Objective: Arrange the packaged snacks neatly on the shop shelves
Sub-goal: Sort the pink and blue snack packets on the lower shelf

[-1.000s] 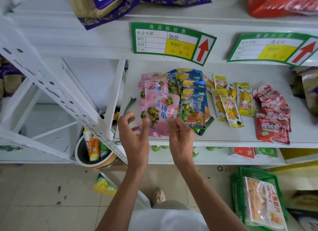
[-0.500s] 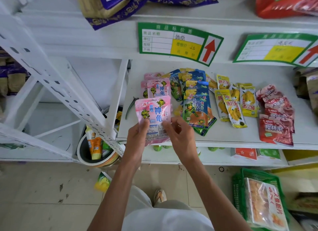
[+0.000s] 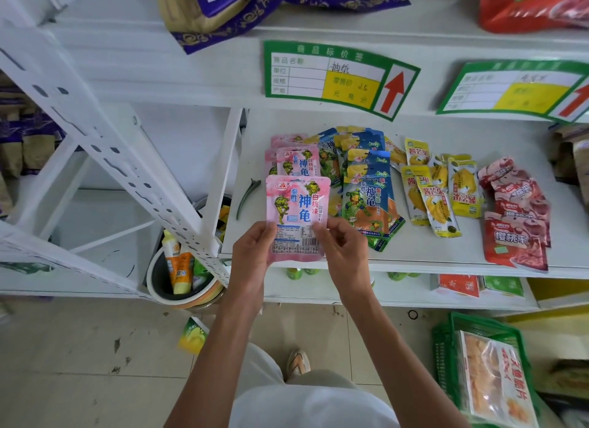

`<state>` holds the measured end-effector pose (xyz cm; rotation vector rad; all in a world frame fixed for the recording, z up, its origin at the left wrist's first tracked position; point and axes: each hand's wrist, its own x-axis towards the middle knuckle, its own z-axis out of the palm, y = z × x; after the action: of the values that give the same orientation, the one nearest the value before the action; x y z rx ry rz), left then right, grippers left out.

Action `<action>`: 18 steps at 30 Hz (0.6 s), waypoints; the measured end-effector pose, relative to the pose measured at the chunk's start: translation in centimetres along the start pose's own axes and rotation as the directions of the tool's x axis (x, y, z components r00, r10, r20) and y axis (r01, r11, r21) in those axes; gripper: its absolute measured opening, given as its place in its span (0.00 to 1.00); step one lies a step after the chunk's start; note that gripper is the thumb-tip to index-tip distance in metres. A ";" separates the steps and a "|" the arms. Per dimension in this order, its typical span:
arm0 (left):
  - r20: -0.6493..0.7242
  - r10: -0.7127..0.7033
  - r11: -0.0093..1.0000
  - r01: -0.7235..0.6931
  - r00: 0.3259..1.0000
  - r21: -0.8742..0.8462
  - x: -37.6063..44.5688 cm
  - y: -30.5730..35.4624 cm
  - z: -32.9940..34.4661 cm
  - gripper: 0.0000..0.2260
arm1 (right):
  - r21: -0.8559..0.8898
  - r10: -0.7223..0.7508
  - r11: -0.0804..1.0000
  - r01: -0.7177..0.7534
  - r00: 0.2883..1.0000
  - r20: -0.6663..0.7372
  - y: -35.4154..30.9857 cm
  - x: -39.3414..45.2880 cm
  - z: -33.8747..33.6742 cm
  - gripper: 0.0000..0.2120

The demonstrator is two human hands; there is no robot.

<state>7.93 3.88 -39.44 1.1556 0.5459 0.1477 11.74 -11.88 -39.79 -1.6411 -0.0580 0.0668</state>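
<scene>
The left hand point(image 3: 251, 255) and right hand point(image 3: 345, 255) each pinch a lower corner of a pink pouch point(image 3: 298, 218), holding it face up over the front edge of the white shelf point(image 3: 424, 255). Judging by this, placement is under way; next it wants laying squarely in front of the pink stack point(image 3: 294, 163). Rightward lie blue pouches point(image 3: 369, 201), yellow packets point(image 3: 438, 194) and red packets point(image 3: 516, 223). Below are tiled floor point(image 3: 79, 364) and a green basket point(image 3: 446, 338).
</scene>
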 end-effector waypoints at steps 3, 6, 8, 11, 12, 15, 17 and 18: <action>-0.032 0.003 0.999 -0.002 0.999 0.044 0.2 -0.3 0.3 0.08 | 0.009 -0.004 1.000 0.004 1.000 -0.001 0.2 0.0 0.1 0.09; -0.036 0.022 0.998 -0.020 0.999 0.056 0.0 -0.4 0.6 0.10 | 0.045 0.016 0.999 -0.015 1.000 -0.011 0.3 0.1 0.0 0.08; -0.058 0.047 0.997 -0.043 0.997 0.071 0.3 -0.9 0.6 0.13 | 0.054 0.019 0.998 -0.018 1.000 -0.012 0.1 0.1 -0.2 0.09; -0.100 0.107 0.987 -0.093 0.989 0.133 0.2 -1.1 0.9 0.19 | 0.060 -0.001 0.998 0.002 1.000 -0.024 0.0 0.0 -0.2 0.09; -0.069 0.130 0.979 -0.117 0.989 0.165 0.0 -1.1 0.9 0.21 | 0.060 -0.015 0.998 0.017 0.999 -0.031 0.0 -0.1 -0.2 0.09; 0.211 0.141 0.950 -0.192 0.967 0.245 -0.9 -0.6 1.7 0.19 | 0.047 -0.056 0.997 0.057 0.998 -0.017 -0.1 -0.5 0.0 0.10; 0.355 0.124 0.916 -0.244 0.927 0.319 -1.1 -0.7 2.2 0.16 | 0.090 -0.021 0.996 0.018 0.999 0.040 -0.1 -1.0 0.6 0.15; 0.359 0.113 0.906 -0.244 0.927 0.346 -1.0 -1.1 2.2 0.18 | 0.115 0.006 0.993 -0.014 0.998 0.069 0.0 -1.2 1.0 0.19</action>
<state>7.97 1.20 -39.42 1.5814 0.1650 0.0003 10.48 -11.03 -39.86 -1.5238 -0.0968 0.1318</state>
